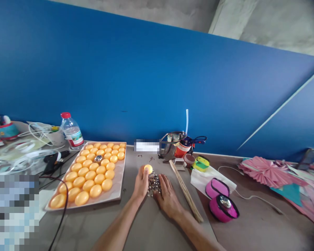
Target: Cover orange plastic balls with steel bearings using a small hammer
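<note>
My left hand (141, 183) holds a small yellow-orange ball (148, 169) at its fingertips, just above a pile of small shiny metal pieces (154, 183) on the table. My right hand (167, 195) rests on the table beside that pile, fingers flat and touching its right edge. To the left, a pale tray (119, 193) carries several rows of the same yellow-orange balls (94, 170), with one silvery piece (98, 159) among them.
A water bottle (72, 131) stands behind the tray. A black cable (60, 195) and glue gun (52, 159) lie at the left. Thin wooden sticks (185, 191), an open pink case (221, 200), tape, a red can (182, 148) and pink paper fans (264, 170) sit to the right.
</note>
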`<state>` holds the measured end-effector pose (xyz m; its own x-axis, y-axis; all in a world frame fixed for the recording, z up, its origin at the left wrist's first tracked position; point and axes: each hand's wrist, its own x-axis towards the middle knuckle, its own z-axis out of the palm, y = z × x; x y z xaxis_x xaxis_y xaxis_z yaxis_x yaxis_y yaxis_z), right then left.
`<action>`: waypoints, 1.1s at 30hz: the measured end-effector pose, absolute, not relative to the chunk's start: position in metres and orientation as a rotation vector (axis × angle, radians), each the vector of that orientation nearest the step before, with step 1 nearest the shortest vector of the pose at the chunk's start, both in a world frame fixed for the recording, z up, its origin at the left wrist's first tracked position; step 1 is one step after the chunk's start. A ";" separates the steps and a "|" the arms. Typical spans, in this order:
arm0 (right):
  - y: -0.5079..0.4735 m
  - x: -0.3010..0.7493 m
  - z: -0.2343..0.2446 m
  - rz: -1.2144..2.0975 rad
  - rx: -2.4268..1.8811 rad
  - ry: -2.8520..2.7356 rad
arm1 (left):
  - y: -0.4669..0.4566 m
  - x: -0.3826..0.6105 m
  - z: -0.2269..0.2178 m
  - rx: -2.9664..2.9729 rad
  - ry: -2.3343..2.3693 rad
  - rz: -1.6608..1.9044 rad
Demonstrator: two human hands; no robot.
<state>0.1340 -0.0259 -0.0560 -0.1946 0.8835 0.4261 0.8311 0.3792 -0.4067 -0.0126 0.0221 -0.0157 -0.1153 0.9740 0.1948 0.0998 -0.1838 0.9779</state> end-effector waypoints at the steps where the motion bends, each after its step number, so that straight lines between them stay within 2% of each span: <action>1: -0.023 0.130 -0.056 0.100 -1.464 -2.047 | 0.021 -0.011 -0.015 1.360 1.234 1.378; 5: -0.012 0.120 -0.050 0.117 -1.424 -2.034 | 0.022 -0.011 -0.013 1.351 1.117 1.286; 13: -0.006 0.128 -0.030 0.185 -1.441 -1.957 | 0.037 -0.023 -0.017 1.111 1.148 1.418; 23: 0.010 0.114 -0.019 0.311 -1.534 -1.869 | 0.028 -0.026 0.002 1.182 1.185 1.311; 33: 0.007 0.127 -0.009 0.760 -1.248 -1.373 | 0.037 -0.031 -0.014 0.912 0.968 1.351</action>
